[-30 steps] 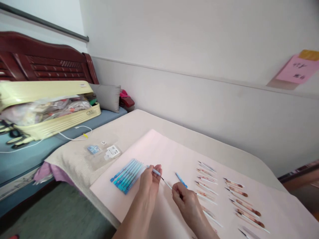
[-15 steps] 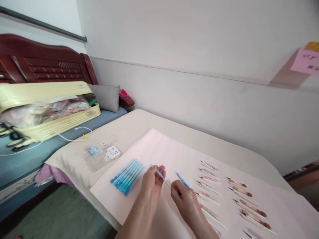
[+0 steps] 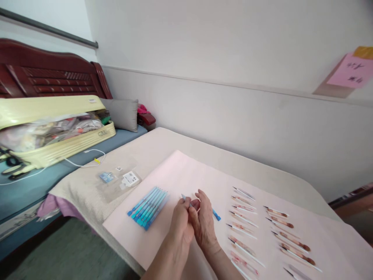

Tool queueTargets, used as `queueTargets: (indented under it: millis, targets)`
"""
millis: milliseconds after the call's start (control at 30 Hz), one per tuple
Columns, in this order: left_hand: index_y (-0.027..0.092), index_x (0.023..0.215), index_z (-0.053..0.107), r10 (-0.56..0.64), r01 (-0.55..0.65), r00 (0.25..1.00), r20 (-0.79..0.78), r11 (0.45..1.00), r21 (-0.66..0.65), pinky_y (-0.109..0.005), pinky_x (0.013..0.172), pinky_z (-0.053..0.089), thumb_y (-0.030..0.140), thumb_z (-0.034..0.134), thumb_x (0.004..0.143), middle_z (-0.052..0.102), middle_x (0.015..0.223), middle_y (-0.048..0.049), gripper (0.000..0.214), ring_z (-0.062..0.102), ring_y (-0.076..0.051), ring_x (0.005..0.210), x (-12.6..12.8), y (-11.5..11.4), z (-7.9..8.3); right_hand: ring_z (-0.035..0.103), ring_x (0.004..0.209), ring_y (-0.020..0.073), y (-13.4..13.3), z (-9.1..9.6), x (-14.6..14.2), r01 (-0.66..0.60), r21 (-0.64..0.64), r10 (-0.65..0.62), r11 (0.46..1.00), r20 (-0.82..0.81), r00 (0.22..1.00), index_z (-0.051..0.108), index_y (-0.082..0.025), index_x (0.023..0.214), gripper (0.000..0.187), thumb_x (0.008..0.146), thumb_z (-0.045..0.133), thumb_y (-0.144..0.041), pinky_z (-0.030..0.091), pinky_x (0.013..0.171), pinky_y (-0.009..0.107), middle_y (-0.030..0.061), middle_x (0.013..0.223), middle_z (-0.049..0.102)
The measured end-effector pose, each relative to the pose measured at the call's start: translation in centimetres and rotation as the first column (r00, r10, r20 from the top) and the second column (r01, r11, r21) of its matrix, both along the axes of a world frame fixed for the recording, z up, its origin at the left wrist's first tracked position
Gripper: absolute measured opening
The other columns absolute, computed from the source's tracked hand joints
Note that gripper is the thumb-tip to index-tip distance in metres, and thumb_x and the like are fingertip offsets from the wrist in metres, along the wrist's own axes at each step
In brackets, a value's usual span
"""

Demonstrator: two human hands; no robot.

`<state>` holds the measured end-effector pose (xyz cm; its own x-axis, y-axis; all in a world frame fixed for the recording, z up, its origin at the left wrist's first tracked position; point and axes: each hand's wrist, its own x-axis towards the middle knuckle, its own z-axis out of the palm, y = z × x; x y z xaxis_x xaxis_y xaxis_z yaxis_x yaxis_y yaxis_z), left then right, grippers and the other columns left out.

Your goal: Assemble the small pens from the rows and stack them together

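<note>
Above the pink-white sheet (image 3: 186, 175), my left hand (image 3: 181, 217) is closed round a light blue pen barrel (image 3: 186, 199), its pointed end tilted up and to the left. My right hand (image 3: 204, 217) presses against the left from the right side, its thumb on the barrel and its fingers loosely curved. The barrel's lower end is hidden between the palms. Just beyond the right hand lies a blue pen piece (image 3: 216, 214), partly covered by it. A row of several blue pens (image 3: 148, 208) lies to the left.
On the right, several white refills (image 3: 243, 214) with dark tips lie beside slim pen parts, with brown-topped pens (image 3: 294, 241) farther right. A clear plastic wrapper (image 3: 119, 184) lies on the left. Beyond are an open yellow suitcase (image 3: 58, 149), a white cable (image 3: 87, 165) and a wall (image 3: 233, 109).
My right hand has moved left and up against my left hand, its fist loosening. The thin white refill seen between the hands is now hidden. The view has shifted slightly.
</note>
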<state>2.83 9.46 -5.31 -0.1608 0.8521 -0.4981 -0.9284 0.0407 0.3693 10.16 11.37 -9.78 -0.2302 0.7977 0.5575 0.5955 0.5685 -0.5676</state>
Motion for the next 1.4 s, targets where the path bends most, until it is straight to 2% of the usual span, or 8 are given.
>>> queueTargets:
  millis: [233, 333, 433, 600, 833, 1033, 1267, 1400]
  targets:
    - [0.014, 0.069, 0.048, 0.063, -0.042, 0.988, 0.14, 0.988, -0.148, -0.018, 0.046, 0.044, 0.007, 0.053, 0.075, 0.052, 0.059, -0.0018, 0.01, 0.052, -0.008, 0.049, -0.6, 0.4, -0.9, 0.046, 0.114, 0.0219, -0.8, 1.6, 0.5, -0.157, -0.254, 0.127, 0.954, -0.131, 0.983, 0.041, -0.019, 0.125, 0.046, 0.089, 0.03, -0.046, 0.04, 0.092, 0.037, 0.0121, 0.124, 0.049]
    - [0.013, 0.074, 0.05, 0.044, -0.018, 0.99, 0.132, 0.981, -0.195, -0.014, 0.037, 0.033, 0.01, 0.052, 0.077, 0.05, 0.058, -0.0004, 0.004, 0.044, -0.005, 0.042, -1.1, 0.5, -0.7, 0.048, 0.111, 0.0199, 2.0, 3.0, 1.6, -0.048, -0.271, 0.061, 0.961, 0.04, 0.997, 0.047, -0.019, 0.118, 0.038, 0.09, 0.03, -0.039, 0.039, 0.09, 0.033, 0.01, 0.12, 0.053]
    - [0.012, 0.077, 0.05, 0.012, 0.01, 0.994, 0.113, 0.98, -0.196, -0.013, 0.035, 0.027, 0.014, 0.05, 0.079, 0.05, 0.058, -0.0001, 0.002, 0.038, -0.003, 0.038, -1.7, 0.5, -0.5, 0.05, 0.105, 0.0174, 7.0, 3.1, 2.9, 0.17, -0.284, -0.059, 0.944, 0.359, 0.931, 0.052, -0.017, 0.109, 0.031, 0.089, 0.031, -0.029, 0.037, 0.088, 0.028, 0.0091, 0.111, 0.058]
    - [0.012, 0.078, 0.05, -0.01, 0.039, 0.991, 0.133, 0.975, -0.218, -0.013, 0.034, 0.023, 0.014, 0.049, 0.079, 0.05, 0.059, 0.0003, 0.002, 0.035, -0.002, 0.037, -2.2, 0.6, -0.2, 0.057, 0.087, 0.0223, 13.8, 1.3, 3.5, 0.323, -0.355, -0.113, 0.877, 0.503, 0.857, 0.059, -0.012, 0.089, 0.023, 0.081, 0.039, -0.018, 0.039, 0.071, 0.03, 0.0136, 0.089, 0.062]
    - [0.012, 0.078, 0.05, -0.003, 0.035, 0.991, 0.131, 0.97, -0.241, -0.013, 0.033, 0.021, 0.014, 0.051, 0.076, 0.052, 0.062, -0.0013, 0.003, 0.035, -0.002, 0.037, -2.4, 0.6, 0.0, 0.055, 0.096, 0.0242, 16.4, -0.6, 0.2, 0.363, -0.391, -0.106, 0.846, 0.543, 0.833, 0.056, -0.011, 0.097, 0.022, 0.081, 0.043, -0.019, 0.039, 0.075, 0.033, 0.0187, 0.103, 0.058]
    - [0.013, 0.074, 0.05, -0.012, 0.04, 0.994, 0.113, 0.967, -0.253, -0.013, 0.033, 0.018, 0.016, 0.055, 0.073, 0.052, 0.062, -0.001, 0.006, 0.032, -0.001, 0.036, -2.8, 0.7, 0.1, 0.059, 0.078, 0.0196, 15.3, 0.2, -0.7, 0.248, -0.478, 0.004, 0.843, 0.465, 0.885, 0.06, -0.012, 0.08, 0.017, 0.078, 0.044, -0.016, 0.039, 0.069, 0.03, 0.0138, 0.081, 0.064]
    - [0.013, 0.075, 0.051, -0.015, -0.01, 0.993, -0.117, 0.977, -0.211, -0.014, 0.034, 0.017, 0.017, 0.063, 0.068, 0.054, 0.067, -0.0016, 0.014, 0.029, 0.0, 0.038, -2.3, 0.5, 0.1, 0.053, 0.063, 0.012, 8.5, 4.5, 0.5, -0.134, -0.535, 0.263, 0.834, 0.172, 0.949, 0.059, -0.017, 0.074, 0.022, 0.077, 0.041, -0.028, 0.04, 0.06, 0.022, -0.0011, 0.063, 0.058]
    - [0.011, 0.078, 0.056, -0.043, 0.026, 0.985, -0.166, 0.995, -0.1, -0.014, 0.034, 0.017, 0.018, 0.067, 0.066, 0.05, 0.064, 0.0007, 0.018, 0.027, 0.0, 0.039, -1.5, 0.2, 0.3, 0.05, 0.056, 0.01, 5.0, 5.9, 0.7, -0.393, -0.624, 0.294, 0.675, -0.262, 0.919, 0.06, -0.016, 0.072, 0.016, 0.072, 0.048, -0.026, 0.04, 0.057, 0.022, -0.0025, 0.058, 0.056]
